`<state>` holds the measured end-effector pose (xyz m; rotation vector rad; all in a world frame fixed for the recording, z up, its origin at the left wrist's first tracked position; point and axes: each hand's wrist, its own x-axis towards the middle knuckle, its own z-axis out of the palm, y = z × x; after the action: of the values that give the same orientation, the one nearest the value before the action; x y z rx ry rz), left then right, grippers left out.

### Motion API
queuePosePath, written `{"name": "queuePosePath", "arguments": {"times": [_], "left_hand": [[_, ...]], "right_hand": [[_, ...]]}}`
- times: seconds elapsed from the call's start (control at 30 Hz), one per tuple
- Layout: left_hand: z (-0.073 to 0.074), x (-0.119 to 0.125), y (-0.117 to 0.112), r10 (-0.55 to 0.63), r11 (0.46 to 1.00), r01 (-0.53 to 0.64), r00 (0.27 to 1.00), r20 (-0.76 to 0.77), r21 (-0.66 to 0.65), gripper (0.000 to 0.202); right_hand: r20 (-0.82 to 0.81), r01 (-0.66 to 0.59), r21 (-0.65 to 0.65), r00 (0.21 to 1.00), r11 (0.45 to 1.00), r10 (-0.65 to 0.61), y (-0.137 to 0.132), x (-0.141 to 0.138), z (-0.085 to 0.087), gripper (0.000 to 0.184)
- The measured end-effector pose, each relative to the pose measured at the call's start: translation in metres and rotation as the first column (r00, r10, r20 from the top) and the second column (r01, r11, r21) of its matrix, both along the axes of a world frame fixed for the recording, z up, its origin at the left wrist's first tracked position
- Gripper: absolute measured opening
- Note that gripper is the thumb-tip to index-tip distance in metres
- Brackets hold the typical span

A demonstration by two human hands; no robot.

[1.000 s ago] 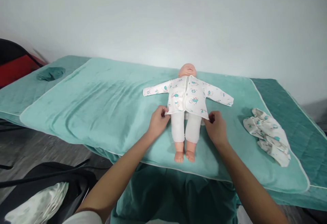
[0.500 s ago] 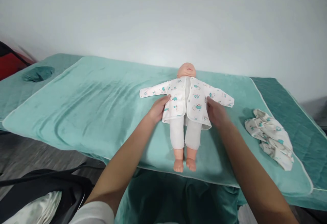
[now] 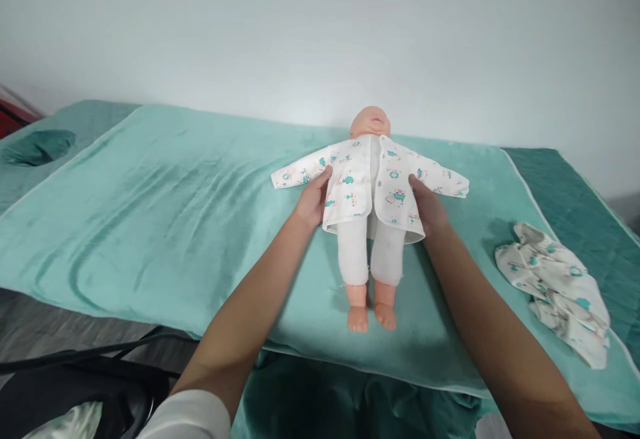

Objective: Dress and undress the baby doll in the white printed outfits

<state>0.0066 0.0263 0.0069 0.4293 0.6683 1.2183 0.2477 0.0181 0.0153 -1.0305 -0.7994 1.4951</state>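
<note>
A baby doll (image 3: 371, 252) lies face up on the green bed cover, its head toward the wall and its bare feet toward me. It wears a white baby jacket (image 3: 350, 185) with a teal print; the front hangs open and both sleeves stretch out sideways. My left hand (image 3: 314, 199) grips the left side of the torso, thumb on top of the jacket. On the opposite side my right hand (image 3: 429, 204) does the same, just under the sleeve. The fingers of both hands are partly hidden beneath the doll and jacket.
Crumpled printed baby clothing (image 3: 560, 285) lies to the right on the green cover (image 3: 165, 225). A white wall (image 3: 310, 39) stands behind the bed. At the lower left is a black chair or bag (image 3: 65, 392) with pale cloth on it. The bed has a face hole (image 3: 37, 147) at the far left.
The doll, with both my hands at its sides, has shifted slightly toward the wall or upward; I cannot tell which. The camera view has also moved a little. The grip looks the same.
</note>
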Motion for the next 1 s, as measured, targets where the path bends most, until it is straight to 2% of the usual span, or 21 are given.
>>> {"name": "queuePosePath", "arguments": {"times": [0.07, 0.13, 0.2, 0.3, 0.37, 0.43, 0.5, 0.53, 0.57, 0.6, 0.63, 0.67, 0.7, 0.73, 0.77, 0.8, 0.83, 0.9, 0.93, 1.0], "left_hand": [[0.0, -0.013, 0.001, 0.089, 0.996, -0.089, 0.996, 0.026, -0.01, 0.037], [0.0, -0.029, 0.002, 0.211, 0.977, -0.21, 0.977, 0.027, -0.039, 0.037], [-0.001, -0.044, 0.004, 0.345, 0.938, -0.344, 0.939, 0.01, -0.052, 0.03], [-0.006, -0.061, 0.008, 0.503, 0.864, -0.503, 0.864, -0.007, -0.023, 0.014], [-0.011, -0.071, 0.009, 0.566, 0.824, -0.566, 0.824, -0.03, 0.016, 0.012], [-0.017, -0.081, 0.01, 0.619, 0.785, -0.616, 0.777, -0.115, 0.064, 0.015], [-0.022, -0.091, 0.009, 0.661, 0.743, -0.658, 0.692, -0.29, 0.122, 0.017], [-0.024, -0.095, 0.008, 0.672, 0.723, -0.674, 0.636, -0.379, 0.151, 0.017], [-0.026, -0.098, 0.006, 0.68, 0.704, -0.688, 0.582, -0.445, 0.177, 0.017], [-0.027, -0.1, 0.002, 0.683, 0.692, -0.69, 0.53, -0.503, 0.213, 0.017], [-0.028, -0.1, -0.003, 0.681, 0.687, -0.676, 0.472, -0.56, 0.265, 0.018], [-0.028, -0.099, -0.009, 0.677, 0.689, -0.643, 0.405, -0.615, 0.335, 0.019], [-0.028, -0.096, -0.017, 0.674, 0.696, -0.579, 0.325, -0.664, 0.424, 0.021], [-0.027, -0.09, -0.027, 0.671, 0.708, -0.482, 0.235, -0.703, 0.515, 0.023], [-0.026, -0.083, -0.038, 0.676, 0.716, -0.371, 0.157, -0.72, 0.591, 0.025], [-0.024, -0.074, -0.05, 0.687, 0.717, -0.26, 0.108, -0.718, 0.647, 0.027], [-0.02, -0.064, -0.063, 0.7, 0.712, -0.154, 0.095, -0.707, 0.685, 0.028], [-0.011, -0.043, -0.087, 0.708, 0.696, 0.065, 0.101, -0.699, 0.715, 0.026], [-0.006, -0.032, -0.098, 0.705, 0.68, 0.185, 0.105, -0.702, 0.71, 0.025], [0.007, -0.014, -0.116, 0.688, 0.632, 0.385, 0.122, -0.716, 0.673, 0.026]], "right_hand": [[-0.172, 0.046, -0.06, 0.984, 0.997, -0.056, 0.004, 0.013, -0.001, 0.022], [-0.265, 0.151, -0.082, 0.95, 0.985, -0.167, 0.008, 0.031, -0.002, 0.017], [-0.294, 0.22, -0.089, 0.926, 0.971, -0.237, 0.01, 0.051, -0.003, 0.016], [-0.256, 0.29, -0.042, 0.922, 0.956, -0.291, 0.007, 0.078, -0.005, 0.016], [-0.157, 0.366, -0.003, 0.919, 0.931, -0.362, 0.0, 0.092, -0.007, 0.015], [-0.004, 0.47, 0.02, 0.883, 0.883, -0.47, -0.013, 0.103, -0.009, 0.018], [0.167, 0.543, 0.09, 0.819, 0.835, -0.55, -0.034, 0.111, -0.011, 0.037], [0.288, 0.534, 0.17, 0.777, 0.828, -0.56, -0.048, 0.115, -0.01, 0.047], [0.44, 0.473, 0.276, 0.712, 0.837, -0.548, -0.064, 0.12, -0.009, 0.056], [0.609, 0.358, 0.386, 0.593, 0.85, -0.526, -0.08, 0.126, -0.006, 0.061], [0.769, 0.196, 0.457, 0.403, 0.868, -0.496, -0.096, 0.133, -0.002, 0.061], [0.864, 0.04, 0.472, 0.176, 0.881, -0.471, -0.112, 0.142, 0.002, 0.059], [0.892, -0.057, 0.447, -0.035, 0.892, -0.45, -0.125, 0.151, 0.008, 0.057], [0.892, -0.098, 0.388, -0.21, 0.916, -0.4, -0.137, 0.161, 0.013, 0.057], [0.884, -0.089, 0.311, -0.337, 0.946, -0.322, -0.145, 0.171, 0.019, 0.057], [0.882, -0.051, 0.216, -0.418, 0.975, -0.217, -0.151, 0.182, 0.024, 0.058], [0.881, -0.015, 0.108, -0.462, 0.994, -0.103, -0.155, 0.191, 0.029, 0.059], [0.864, 0.002, -0.081, -0.499, 0.997, 0.071, -0.156, 0.205, 0.04, 0.055], [0.848, -0.014, -0.144, -0.518, 0.989, 0.116, -0.155, 0.209, 0.046, 0.051], [0.821, -0.08, -0.191, -0.559, 0.978, 0.115, -0.152, 0.206, 0.059, 0.042]]}}
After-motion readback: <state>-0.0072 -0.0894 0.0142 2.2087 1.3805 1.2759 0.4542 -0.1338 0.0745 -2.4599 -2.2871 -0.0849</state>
